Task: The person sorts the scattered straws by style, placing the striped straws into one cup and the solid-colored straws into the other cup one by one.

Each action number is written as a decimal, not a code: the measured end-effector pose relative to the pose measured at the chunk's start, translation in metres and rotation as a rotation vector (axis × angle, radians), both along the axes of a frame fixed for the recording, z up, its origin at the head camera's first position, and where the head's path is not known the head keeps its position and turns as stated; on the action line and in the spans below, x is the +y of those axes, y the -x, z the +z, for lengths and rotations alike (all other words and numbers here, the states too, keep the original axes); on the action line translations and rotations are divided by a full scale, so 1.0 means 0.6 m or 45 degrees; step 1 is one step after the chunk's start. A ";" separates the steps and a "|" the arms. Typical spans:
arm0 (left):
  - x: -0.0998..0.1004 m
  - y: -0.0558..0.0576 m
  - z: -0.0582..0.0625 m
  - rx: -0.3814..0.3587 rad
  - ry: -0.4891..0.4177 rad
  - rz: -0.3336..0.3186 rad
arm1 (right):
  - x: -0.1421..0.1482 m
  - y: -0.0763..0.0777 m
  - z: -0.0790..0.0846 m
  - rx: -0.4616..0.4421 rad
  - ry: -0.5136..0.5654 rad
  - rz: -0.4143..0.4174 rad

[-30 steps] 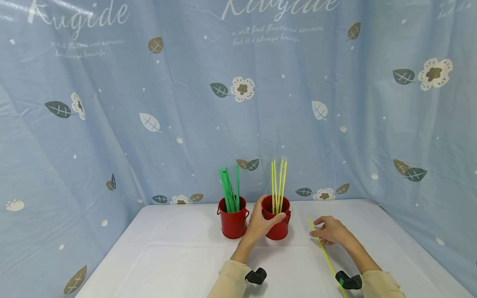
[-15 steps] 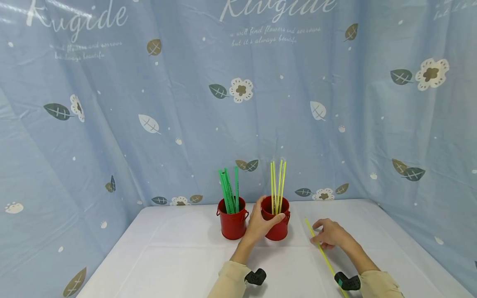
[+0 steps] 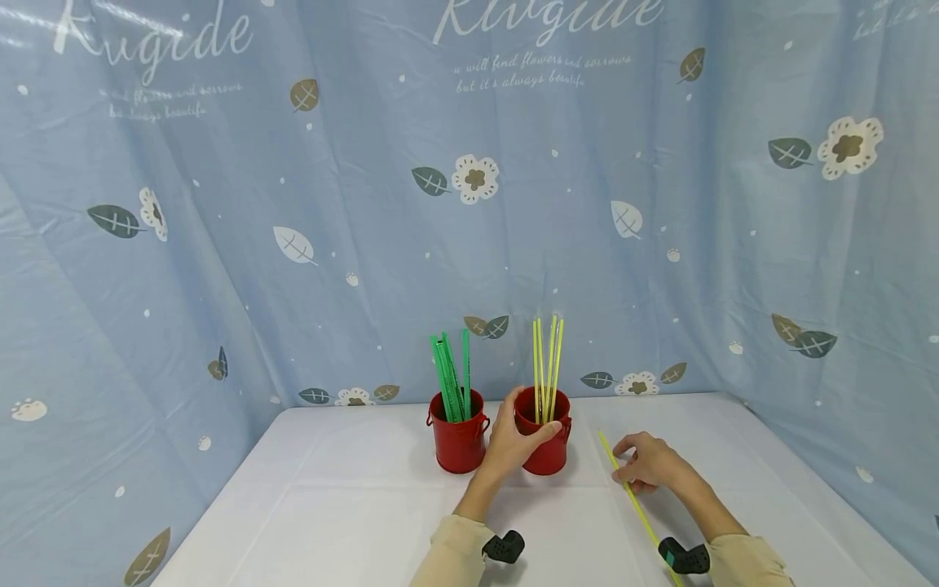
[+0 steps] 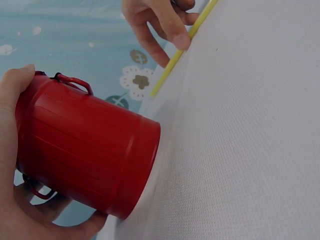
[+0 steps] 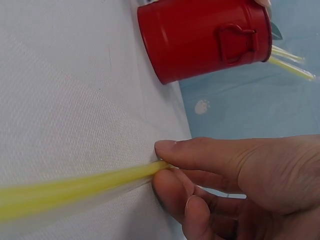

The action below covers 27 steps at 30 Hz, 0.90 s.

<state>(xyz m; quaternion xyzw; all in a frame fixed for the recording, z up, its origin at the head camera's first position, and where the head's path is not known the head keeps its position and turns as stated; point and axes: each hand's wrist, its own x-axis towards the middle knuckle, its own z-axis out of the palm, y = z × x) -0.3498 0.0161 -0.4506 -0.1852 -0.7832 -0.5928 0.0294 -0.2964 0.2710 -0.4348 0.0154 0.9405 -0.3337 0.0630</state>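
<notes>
My left hand (image 3: 509, 440) grips the right-hand red bucket (image 3: 545, 453), thumb and fingers spread around its side near the rim. Several thin yellow straws (image 3: 552, 371) stand upright in that bucket. To the right, my right hand (image 3: 653, 461) pinches a single yellow straw (image 3: 642, 517) between thumb and fingers. In the right wrist view, the straw (image 5: 80, 189) runs from those fingertips toward the camera, low over the white cloth. Its far end sticks out past the fingers in the left wrist view. The bucket (image 4: 90, 150) fills the left of that view, with its small handle loops showing.
A second red bucket (image 3: 460, 447) with several green straws (image 3: 450, 375) stands just left of my left hand. Both buckets are near the back edge of the white-covered table (image 3: 352, 489). Behind hangs a blue curtain (image 3: 381, 269) printed with leaves and flowers.
My right hand has shifted slightly down, and the far tip of the straw it pinches has moved a little left. The left hand and both buckets hold their places.
</notes>
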 end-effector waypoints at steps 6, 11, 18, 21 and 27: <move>0.000 0.001 -0.001 -0.010 -0.004 0.005 | 0.000 0.000 -0.001 0.008 -0.004 -0.003; 0.001 0.001 -0.002 -0.013 -0.012 -0.001 | -0.001 0.001 -0.001 0.001 -0.024 0.001; 0.001 0.000 -0.001 -0.004 -0.010 0.002 | -0.001 0.002 0.001 -0.022 -0.048 -0.012; 0.001 0.001 -0.001 -0.004 -0.008 0.003 | 0.000 0.001 0.003 -0.017 -0.031 -0.010; 0.000 0.001 -0.002 -0.013 -0.013 0.000 | 0.002 0.001 0.001 0.015 0.011 0.006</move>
